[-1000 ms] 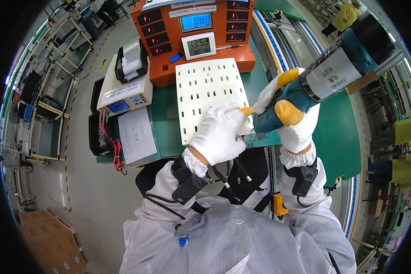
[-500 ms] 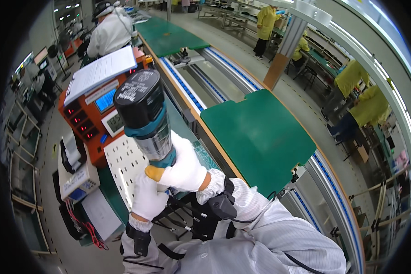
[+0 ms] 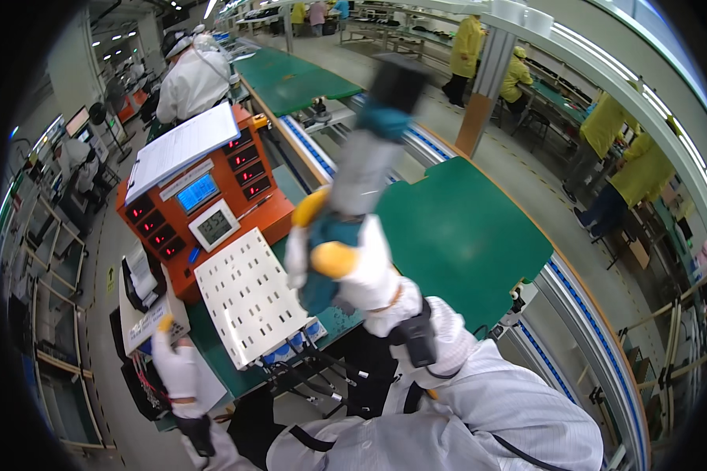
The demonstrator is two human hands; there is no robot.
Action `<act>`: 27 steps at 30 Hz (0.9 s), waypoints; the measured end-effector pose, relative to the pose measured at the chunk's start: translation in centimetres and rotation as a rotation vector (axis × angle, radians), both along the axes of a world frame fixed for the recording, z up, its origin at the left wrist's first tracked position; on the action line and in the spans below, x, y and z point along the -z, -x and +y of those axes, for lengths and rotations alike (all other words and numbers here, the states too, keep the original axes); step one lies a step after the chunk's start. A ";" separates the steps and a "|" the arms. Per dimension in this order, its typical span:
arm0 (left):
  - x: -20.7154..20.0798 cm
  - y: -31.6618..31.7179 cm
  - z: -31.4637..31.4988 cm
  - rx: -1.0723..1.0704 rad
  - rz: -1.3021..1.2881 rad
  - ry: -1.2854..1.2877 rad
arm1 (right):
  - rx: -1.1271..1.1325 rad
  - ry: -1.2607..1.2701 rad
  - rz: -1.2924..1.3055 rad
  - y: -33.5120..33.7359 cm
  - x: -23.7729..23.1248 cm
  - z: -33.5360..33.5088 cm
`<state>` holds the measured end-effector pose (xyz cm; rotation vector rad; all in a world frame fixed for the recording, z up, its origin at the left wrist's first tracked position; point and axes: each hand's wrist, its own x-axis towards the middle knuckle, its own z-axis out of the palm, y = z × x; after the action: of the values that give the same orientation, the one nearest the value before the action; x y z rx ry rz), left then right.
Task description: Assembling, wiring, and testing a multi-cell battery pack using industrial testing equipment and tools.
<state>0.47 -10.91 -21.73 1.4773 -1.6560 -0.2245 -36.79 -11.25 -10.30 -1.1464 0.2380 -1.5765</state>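
My right hand (image 3: pixel 365 271), in a white glove with yellow fingertips, is wrapped round the lower part of a teal, black and grey cordless screwdriver (image 3: pixel 363 169). The tool is raised and tilted, battery end up and leaning right, blurred by motion; its working end is hidden. Lower left, my gloved left hand (image 3: pixel 176 367) is open and holds nothing visible, a yellow fingertip pointing up beside a white box device (image 3: pixel 161 315). Between the hands lies a white slotted panel (image 3: pixel 251 302), with black cables (image 3: pixel 310 377) at its near edge.
An orange instrument box (image 3: pixel 251 161) with red displays, a blue screen and a clipboard (image 3: pixel 182 149) on top stands behind the panel. A small digital clock (image 3: pixel 214 225) leans on it. To the right, a green board (image 3: pixel 463 235) rests on the conveyor rails (image 3: pixel 585 322). Other people work farther away.
My left hand has left the tool and moved down-left to the white box device. My right hand has swung the cordless screwdriver rightward, still gripping it. The view has shifted slightly.
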 end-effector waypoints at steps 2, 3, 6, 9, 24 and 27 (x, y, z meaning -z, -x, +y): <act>2.2 -8.3 -0.2 -0.237 -0.016 -0.043 | -0.028 0.099 -0.039 0.9 -1.2 1.1; 3.3 -11.8 -0.1 -0.336 0.027 -0.106 | -0.045 0.105 -0.077 1.5 -1.1 1.4; 7.0 -19.4 0.1 -0.505 -0.176 -0.171 | -0.144 0.072 -0.112 3.9 1.6 1.8; 8.4 -22.4 -0.6 -0.520 -0.033 -0.236 | -0.101 -0.051 -0.107 5.3 3.9 3.1; 17.6 -33.2 1.4 -0.499 -0.155 -0.486 | 0.028 -0.283 -0.070 5.5 5.5 4.9; 16.8 -31.1 1.0 -0.518 -0.095 -0.510 | 0.052 -0.239 -0.007 4.7 5.4 5.0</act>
<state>31.62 -9.91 -38.54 2.2759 -1.2765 -0.3028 -41.50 -6.22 -15.73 -0.9549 0.4422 -1.5509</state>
